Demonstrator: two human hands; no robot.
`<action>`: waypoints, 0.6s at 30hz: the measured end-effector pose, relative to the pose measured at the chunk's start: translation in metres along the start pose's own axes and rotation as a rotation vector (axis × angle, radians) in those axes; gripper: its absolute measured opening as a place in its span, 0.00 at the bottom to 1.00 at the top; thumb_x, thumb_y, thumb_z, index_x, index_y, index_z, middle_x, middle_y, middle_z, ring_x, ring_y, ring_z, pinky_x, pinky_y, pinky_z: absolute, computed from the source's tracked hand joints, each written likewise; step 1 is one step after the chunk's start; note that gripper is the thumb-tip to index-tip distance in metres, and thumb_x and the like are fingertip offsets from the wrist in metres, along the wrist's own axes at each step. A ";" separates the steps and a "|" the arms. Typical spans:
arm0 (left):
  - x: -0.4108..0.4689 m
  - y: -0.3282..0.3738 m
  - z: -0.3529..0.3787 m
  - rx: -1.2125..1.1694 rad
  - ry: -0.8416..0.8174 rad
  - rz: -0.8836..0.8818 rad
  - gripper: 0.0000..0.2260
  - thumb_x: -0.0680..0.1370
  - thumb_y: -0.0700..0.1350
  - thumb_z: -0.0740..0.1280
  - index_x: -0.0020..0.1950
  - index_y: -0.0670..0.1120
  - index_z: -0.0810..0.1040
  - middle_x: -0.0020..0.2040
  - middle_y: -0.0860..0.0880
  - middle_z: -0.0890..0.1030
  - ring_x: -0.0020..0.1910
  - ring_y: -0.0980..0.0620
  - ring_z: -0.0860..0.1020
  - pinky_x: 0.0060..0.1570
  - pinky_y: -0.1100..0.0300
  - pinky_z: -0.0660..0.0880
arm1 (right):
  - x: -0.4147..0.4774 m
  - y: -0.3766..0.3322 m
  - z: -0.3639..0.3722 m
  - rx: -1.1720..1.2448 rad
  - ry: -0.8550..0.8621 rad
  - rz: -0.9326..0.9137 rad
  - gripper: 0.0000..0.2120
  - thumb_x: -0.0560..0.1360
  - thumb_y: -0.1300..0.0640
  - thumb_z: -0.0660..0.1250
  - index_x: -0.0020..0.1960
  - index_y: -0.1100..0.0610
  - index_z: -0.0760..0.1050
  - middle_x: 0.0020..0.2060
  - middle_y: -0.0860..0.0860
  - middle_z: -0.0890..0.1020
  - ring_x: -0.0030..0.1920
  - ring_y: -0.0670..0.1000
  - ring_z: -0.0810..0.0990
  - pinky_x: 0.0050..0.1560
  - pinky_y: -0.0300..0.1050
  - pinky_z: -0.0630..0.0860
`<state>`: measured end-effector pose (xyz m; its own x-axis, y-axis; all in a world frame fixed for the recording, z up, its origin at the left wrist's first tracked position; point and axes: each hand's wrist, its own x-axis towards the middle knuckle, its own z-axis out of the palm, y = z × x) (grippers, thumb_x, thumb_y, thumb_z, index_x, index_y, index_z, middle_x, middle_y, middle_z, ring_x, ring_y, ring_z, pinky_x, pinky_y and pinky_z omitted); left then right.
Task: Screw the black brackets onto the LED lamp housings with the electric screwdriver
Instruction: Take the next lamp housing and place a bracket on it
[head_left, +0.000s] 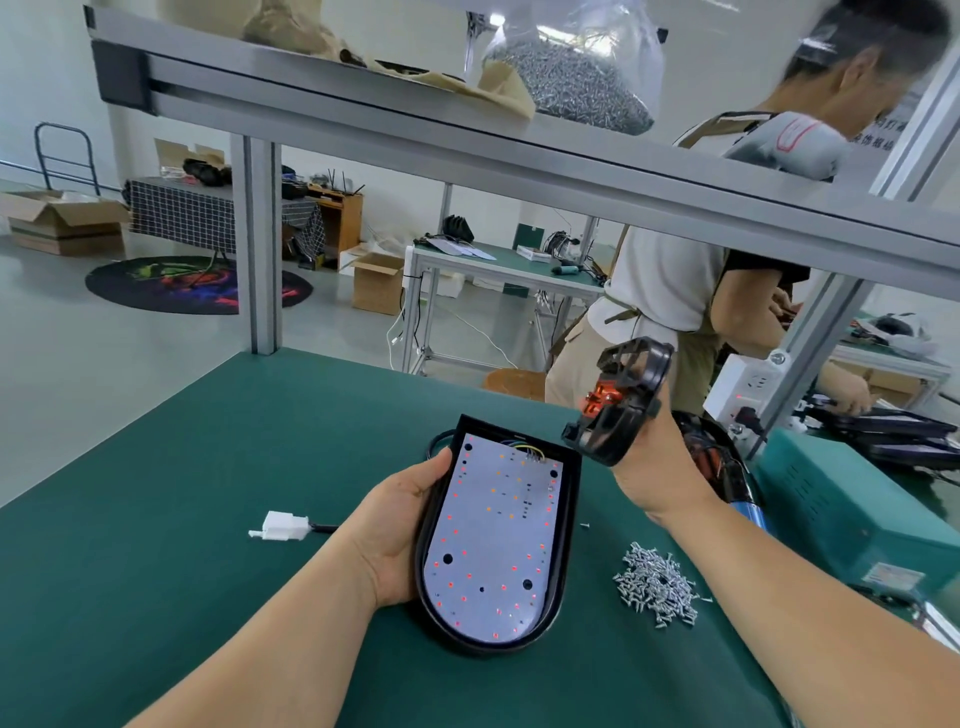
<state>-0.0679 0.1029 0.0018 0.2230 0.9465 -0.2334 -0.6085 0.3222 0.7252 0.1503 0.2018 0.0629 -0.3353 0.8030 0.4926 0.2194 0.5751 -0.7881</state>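
Fitting the bracket, screws still to come
Left hand (400, 525) grips the LED lamp housing (493, 535) by its left edge on the mat (208, 467); right hand (660, 467) clasps the black bracket (618, 400) raised at far right, likely needing seating next

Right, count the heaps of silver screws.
2: a loose pile of silver screws on the green mat by the right forearm; a clear plastic bag of them on the metal shelf. Others may be hidden.
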 end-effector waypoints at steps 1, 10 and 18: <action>0.000 0.000 0.000 -0.002 0.010 0.002 0.22 0.72 0.59 0.66 0.51 0.43 0.87 0.52 0.41 0.85 0.44 0.42 0.85 0.42 0.52 0.81 | -0.001 0.002 0.000 0.013 0.021 0.011 0.25 0.72 0.73 0.71 0.66 0.63 0.67 0.53 0.57 0.77 0.48 0.41 0.76 0.54 0.29 0.73; -0.001 0.001 0.000 -0.015 0.004 0.007 0.22 0.70 0.59 0.67 0.50 0.44 0.87 0.52 0.42 0.86 0.45 0.42 0.85 0.43 0.52 0.81 | -0.001 0.003 -0.010 0.108 0.069 0.007 0.33 0.67 0.64 0.72 0.69 0.68 0.65 0.53 0.57 0.78 0.50 0.43 0.78 0.55 0.36 0.76; -0.003 0.000 0.007 -0.035 -0.024 -0.011 0.23 0.76 0.57 0.63 0.61 0.42 0.83 0.65 0.41 0.80 0.62 0.41 0.79 0.66 0.46 0.71 | -0.005 -0.039 0.001 -0.734 -0.501 -0.579 0.28 0.67 0.69 0.63 0.67 0.57 0.71 0.73 0.56 0.68 0.71 0.58 0.69 0.71 0.49 0.68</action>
<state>-0.0635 0.0997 0.0069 0.2482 0.9421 -0.2253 -0.6322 0.3338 0.6992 0.1429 0.1759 0.0908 -0.8684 0.3165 0.3817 0.3488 0.9370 0.0167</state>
